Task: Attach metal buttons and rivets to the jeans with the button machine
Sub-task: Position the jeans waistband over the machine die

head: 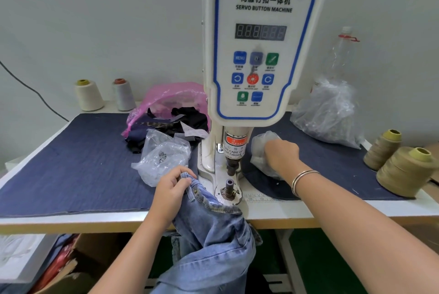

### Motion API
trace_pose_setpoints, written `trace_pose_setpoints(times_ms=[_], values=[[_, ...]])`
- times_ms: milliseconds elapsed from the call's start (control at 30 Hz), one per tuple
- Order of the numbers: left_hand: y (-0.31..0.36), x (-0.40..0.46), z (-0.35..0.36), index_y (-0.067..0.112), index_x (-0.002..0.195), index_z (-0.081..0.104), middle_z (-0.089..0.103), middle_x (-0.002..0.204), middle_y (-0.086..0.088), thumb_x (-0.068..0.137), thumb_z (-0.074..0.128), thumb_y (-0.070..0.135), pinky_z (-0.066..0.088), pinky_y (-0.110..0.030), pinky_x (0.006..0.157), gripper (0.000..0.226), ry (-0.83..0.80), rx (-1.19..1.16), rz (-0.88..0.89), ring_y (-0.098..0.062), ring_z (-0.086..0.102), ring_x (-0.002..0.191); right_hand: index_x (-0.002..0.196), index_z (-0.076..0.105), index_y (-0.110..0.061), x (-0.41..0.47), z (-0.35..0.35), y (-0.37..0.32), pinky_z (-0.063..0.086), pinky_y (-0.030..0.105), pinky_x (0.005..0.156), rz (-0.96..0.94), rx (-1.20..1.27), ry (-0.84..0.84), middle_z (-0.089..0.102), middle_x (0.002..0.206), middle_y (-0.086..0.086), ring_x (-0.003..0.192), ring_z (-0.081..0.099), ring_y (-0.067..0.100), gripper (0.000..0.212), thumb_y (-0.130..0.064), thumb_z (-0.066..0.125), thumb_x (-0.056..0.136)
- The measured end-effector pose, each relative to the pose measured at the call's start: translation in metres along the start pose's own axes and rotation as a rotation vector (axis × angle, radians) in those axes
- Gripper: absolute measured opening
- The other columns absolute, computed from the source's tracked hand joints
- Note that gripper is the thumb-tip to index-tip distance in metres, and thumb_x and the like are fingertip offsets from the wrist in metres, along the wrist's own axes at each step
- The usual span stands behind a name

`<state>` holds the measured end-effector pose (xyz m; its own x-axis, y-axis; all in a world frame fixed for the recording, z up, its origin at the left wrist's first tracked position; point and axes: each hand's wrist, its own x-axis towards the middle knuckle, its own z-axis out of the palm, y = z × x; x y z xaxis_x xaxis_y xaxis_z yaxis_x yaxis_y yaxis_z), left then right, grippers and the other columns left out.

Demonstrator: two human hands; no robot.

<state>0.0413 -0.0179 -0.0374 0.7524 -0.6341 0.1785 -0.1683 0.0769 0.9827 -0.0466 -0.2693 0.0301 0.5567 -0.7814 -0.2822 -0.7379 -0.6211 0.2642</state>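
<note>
At the surface's front edge | left hand point(171, 189) pinches the waistband of the light-blue denim jeans point(209, 229) beside the white servo button machine point(259, 41) | right hand point(281, 153) reaches into a small clear plastic bag point(260, 151), fingers hidden, grip unclear

Thread cones point(88, 95) stand at the worktop's point(71, 218) back — a pink bag point(171, 96) of fabric scraps, an empty plastic bottle point(342, 56) beside.
</note>
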Motion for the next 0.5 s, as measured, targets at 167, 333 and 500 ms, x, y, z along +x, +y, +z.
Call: trace_pose_setpoints(times_ms=[167, 333, 500], values=[[-0.004, 0.002, -0.001, 0.018, 0.074, 0.064, 0.059, 0.061, 0.003, 0.09, 0.049, -0.005, 0.045, -0.017, 0.054, 0.032, -0.013, 0.009, 0.001, -0.009, 0.055, 0.056, 0.127, 0.054, -0.008, -0.002, 0.001, 0.006, 0.042, 0.031, 0.096, 0.073, 0.107, -0.086, 0.057, 0.129, 0.011, 0.121, 0.053, 0.03, 0.037, -0.024, 0.052, 0.093], [-0.004, 0.003, -0.001, 0.015, 0.075, 0.064, 0.058, 0.06, 0.001, 0.091, 0.048, -0.008, 0.044, -0.02, 0.056, 0.032, -0.003, 0.018, -0.008, -0.012, 0.053, 0.058, 0.109, 0.061, -0.011, -0.019, 0.01, 0.02, 0.046, 0.036, 0.084, -0.008, 0.329, 0.135, 0.058, 0.114, 0.01, 0.103, 0.056, 0.029, 0.019, -0.016, 0.052, 0.093], [-0.005, 0.003, 0.0, 0.009, 0.077, 0.063, 0.057, 0.058, 0.005, 0.091, 0.047, -0.009, 0.043, -0.016, 0.054, 0.028, 0.01, 0.013, 0.001, -0.007, 0.052, 0.054, 0.077, 0.068, -0.011, -0.051, 0.02, 0.036, 0.05, 0.034, 0.066, -0.06, 0.94, 0.543, 0.067, 0.08, 0.004, 0.081, 0.061, 0.023, 0.018, -0.016, 0.057, 0.09]])
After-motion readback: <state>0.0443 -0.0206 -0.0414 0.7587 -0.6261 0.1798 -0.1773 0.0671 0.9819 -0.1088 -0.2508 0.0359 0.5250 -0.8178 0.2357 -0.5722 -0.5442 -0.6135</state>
